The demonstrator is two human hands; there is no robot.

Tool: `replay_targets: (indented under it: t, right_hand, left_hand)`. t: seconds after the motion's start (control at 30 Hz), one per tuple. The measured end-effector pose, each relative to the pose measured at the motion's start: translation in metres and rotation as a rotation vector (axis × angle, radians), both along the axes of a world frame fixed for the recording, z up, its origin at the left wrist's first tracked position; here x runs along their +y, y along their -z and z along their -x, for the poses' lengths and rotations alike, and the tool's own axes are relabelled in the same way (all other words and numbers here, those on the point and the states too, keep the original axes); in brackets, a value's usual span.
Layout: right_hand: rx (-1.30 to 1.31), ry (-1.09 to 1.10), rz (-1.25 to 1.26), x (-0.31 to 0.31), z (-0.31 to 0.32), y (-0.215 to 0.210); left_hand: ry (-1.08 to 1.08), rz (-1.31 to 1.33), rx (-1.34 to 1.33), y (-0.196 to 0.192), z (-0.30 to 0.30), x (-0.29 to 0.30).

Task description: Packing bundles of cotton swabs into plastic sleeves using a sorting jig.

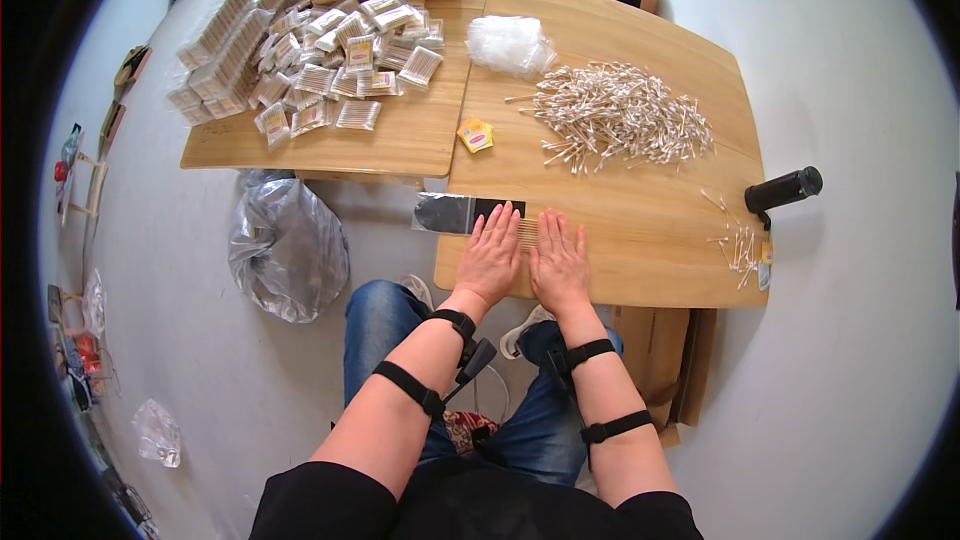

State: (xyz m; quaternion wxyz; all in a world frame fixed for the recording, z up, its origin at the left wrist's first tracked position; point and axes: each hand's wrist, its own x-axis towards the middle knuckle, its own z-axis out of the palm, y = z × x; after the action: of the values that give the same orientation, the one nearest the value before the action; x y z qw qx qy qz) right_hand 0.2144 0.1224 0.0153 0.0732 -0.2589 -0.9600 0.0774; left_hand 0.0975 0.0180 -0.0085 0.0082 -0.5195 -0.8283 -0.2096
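My left hand (pixel 490 255) and my right hand (pixel 558 258) lie palm down near the table's front edge, fingers stretched out and pointing away from me. In the gap between them shows a small row of cotton swabs (pixel 527 232), its ends hidden by the hands. Past my left fingertips lies a flat black piece (pixel 487 207), and a clear plastic bag (pixel 443 212) sticks out left over the table edge. Farther off are a small stack of yellow cards (pixel 476 135) and a large heap of loose swabs (pixel 625 115).
Packed swab bags (pixel 350 50) cover the left table, beside stacked bundles (pixel 225 40). Clear empty bags (pixel 510 45) lie behind the heap. Scattered swabs (pixel 740 248) and a black cylinder (pixel 785 190) are at the right edge. A grey plastic sack (pixel 288 250) stands on the floor.
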Motion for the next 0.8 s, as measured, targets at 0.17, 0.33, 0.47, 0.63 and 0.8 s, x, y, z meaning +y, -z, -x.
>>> replay_targets:
  t: [0.17, 0.33, 0.47, 0.63, 0.8]
  right_hand:
    - [-0.023, 0.016, 0.006, 0.004, -0.003, 0.001]
    - [0.025, -0.022, -0.032, 0.002, 0.012, -0.001]
    - [-0.028, -0.037, -0.016, 0.000, 0.023, 0.000]
    - [-0.056, -0.061, 0.009, 0.003, 0.026, 0.003]
    - [-0.003, -0.119, -0.025, 0.008, 0.032, 0.002]
  left_hand:
    - [-0.342, -0.370, -0.074, -0.018, 0.015, -0.009]
    - [-0.378, -0.231, -0.100, -0.027, 0.042, -0.016]
    - [-0.391, -0.140, -0.166, -0.020, 0.038, -0.016]
    - [-0.361, -0.068, -0.121, -0.026, 0.044, -0.009]
    - [-0.316, -0.001, -0.157, -0.025, 0.058, -0.008]
